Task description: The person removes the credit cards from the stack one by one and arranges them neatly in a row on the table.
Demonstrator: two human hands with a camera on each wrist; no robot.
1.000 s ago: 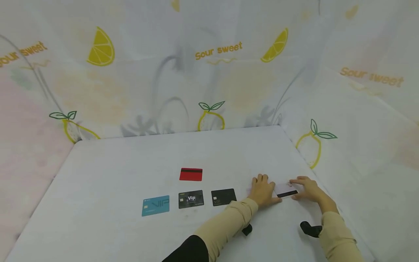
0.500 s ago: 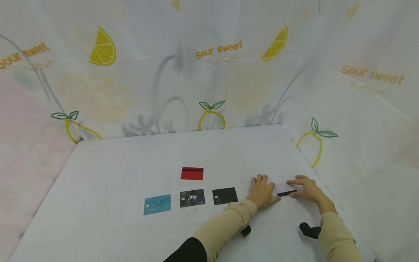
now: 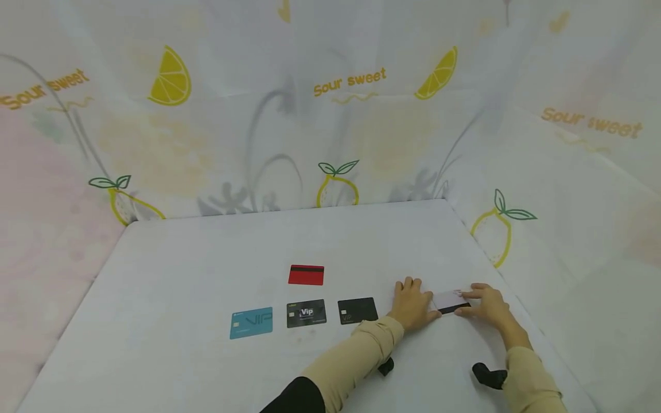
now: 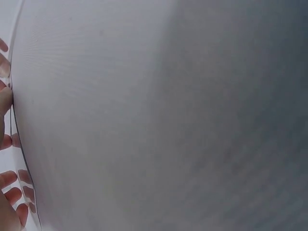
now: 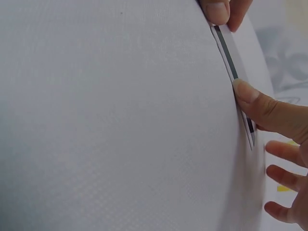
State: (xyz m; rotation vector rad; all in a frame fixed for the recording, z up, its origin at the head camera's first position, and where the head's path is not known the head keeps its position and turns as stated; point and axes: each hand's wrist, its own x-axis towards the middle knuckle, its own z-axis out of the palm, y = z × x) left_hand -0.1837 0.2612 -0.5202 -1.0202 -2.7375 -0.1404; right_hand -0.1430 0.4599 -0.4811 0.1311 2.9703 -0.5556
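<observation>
A white card (image 3: 446, 299) with a black magnetic stripe lies at the right of the white table. My left hand (image 3: 411, 304) is at its left end, thumb at the near corner and index finger by the far one, pinching it. At the opposite end my right hand (image 3: 488, 306) pinches the card between thumb and index finger. In the right wrist view the right thumb (image 5: 248, 91) presses along the card's striped edge, while the other fingers stay off it. Only fingertips (image 4: 6, 98) show at the edge of the left wrist view.
Left of my hands lie a black VIP card (image 3: 358, 310), a dark grey Vip card (image 3: 307, 313) and a blue VIP card (image 3: 251, 323) in a row. Behind them is a red card (image 3: 306, 275) with its stripe up. A lemon-print cloth (image 3: 258, 126) surrounds the table (image 3: 181, 258).
The right index finger slid further onto the white card, then back towards its right end, and the right hand sits slightly nearer. The left hand holds its place. The view shifted slightly.
</observation>
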